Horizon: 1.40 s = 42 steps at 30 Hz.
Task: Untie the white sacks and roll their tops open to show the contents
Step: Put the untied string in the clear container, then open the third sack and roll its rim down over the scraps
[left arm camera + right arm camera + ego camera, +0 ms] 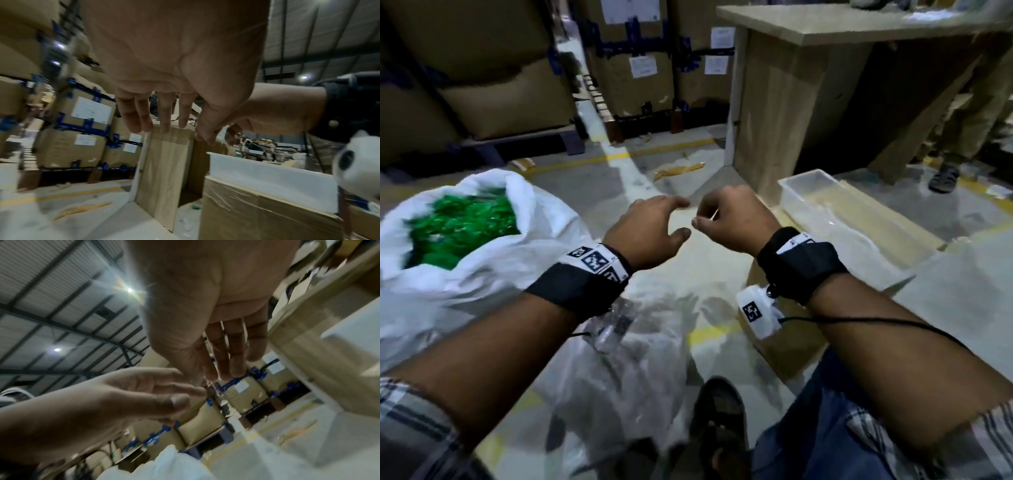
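A: From the head camera, where do the sacks sit?
B: One white sack (448, 274) lies on the floor at the left, its top open on green contents (462, 226). A second sack (626, 359) lies below the wrists. The left hand (647, 233) hovers with fingers relaxed; the right hand (732, 222) has thumb and forefinger together, whether on anything I cannot tell.
A: The left wrist camera?
B: Fingers (141, 116) loose, holding nothing; a wooden table (164, 162) behind.
A: The right wrist?
B: Fingers (232, 353) hang down beside the left hand (123, 395), white sack (168, 467) below
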Each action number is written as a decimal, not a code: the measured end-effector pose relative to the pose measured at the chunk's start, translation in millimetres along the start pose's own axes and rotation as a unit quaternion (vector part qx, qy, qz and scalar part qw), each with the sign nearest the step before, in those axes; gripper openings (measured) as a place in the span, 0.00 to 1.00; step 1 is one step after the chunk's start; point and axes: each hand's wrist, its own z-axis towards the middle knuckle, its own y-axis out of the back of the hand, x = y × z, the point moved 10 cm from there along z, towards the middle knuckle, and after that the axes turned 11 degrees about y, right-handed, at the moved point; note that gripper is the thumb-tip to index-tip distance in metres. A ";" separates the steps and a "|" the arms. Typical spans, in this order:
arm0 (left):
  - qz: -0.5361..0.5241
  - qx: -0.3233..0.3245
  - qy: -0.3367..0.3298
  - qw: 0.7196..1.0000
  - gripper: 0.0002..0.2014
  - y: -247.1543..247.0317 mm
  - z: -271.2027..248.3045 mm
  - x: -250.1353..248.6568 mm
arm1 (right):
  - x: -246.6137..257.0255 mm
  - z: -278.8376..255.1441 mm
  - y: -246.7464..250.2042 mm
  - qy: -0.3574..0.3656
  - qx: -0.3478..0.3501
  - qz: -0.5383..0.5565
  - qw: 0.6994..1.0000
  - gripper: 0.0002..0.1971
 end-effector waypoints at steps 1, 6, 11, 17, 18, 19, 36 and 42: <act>-0.007 -0.009 0.012 1.000 0.26 11.7 -6.1 18.4 | 16.0 5.1 -14.6 0.017 0.020 0.003 1.000 0.10; -0.034 -0.050 0.073 0.996 0.23 58.5 -47.4 108.8 | 81.9 23.5 -77.7 0.092 0.092 -0.015 0.991 0.09; -0.083 -0.079 0.150 0.982 0.22 82.4 -84.1 188.8 | 128.0 43.7 -111.5 0.145 0.105 -0.005 0.984 0.12; -0.055 -0.073 0.214 0.973 0.17 74.1 -115.0 249.7 | 171.5 67.9 -141.9 0.185 0.089 0.016 0.979 0.21; -0.059 -0.065 0.229 0.969 0.13 69.4 -118.8 258.0 | 177.3 70.3 -150.3 0.193 0.101 0.006 0.976 0.22; -0.059 -0.048 0.246 0.966 0.09 63.0 -121.8 265.8 | 182.3 72.0 -159.0 0.198 0.115 -0.007 0.973 0.22; 0.028 0.167 0.200 0.965 0.26 -48.4 -111.1 263.4 | 179.8 25.8 -173.6 0.194 0.259 -0.037 0.946 0.12; -0.069 0.124 0.211 0.967 0.19 -52.4 -99.4 253.0 | 118.3 17.8 -211.2 0.128 0.288 -0.134 0.940 0.09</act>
